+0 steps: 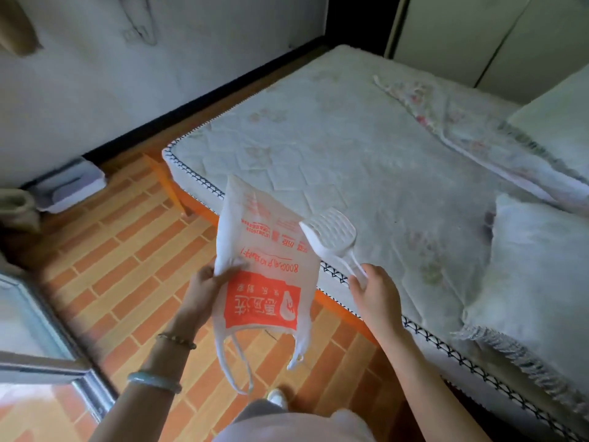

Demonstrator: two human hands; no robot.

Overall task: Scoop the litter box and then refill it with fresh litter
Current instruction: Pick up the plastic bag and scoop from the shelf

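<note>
My left hand (204,290) grips the edge of a white plastic bag (264,269) with orange print, held flat in the air with its handles hanging toward me. My right hand (373,283) holds the handle of a white slotted litter scoop (331,232), whose head points up and away over the mattress edge, close beside the bag. A white litter box (68,188) sits on the floor against the wall at the far left, well away from both hands.
A bare quilted mattress (350,148) on an orange frame fills the right side, with a folded blanket (471,129) and a pillow (535,266) on it. Orange brick-pattern floor (121,269) lies between me and the wall. A metal door frame (57,346) stands at the lower left.
</note>
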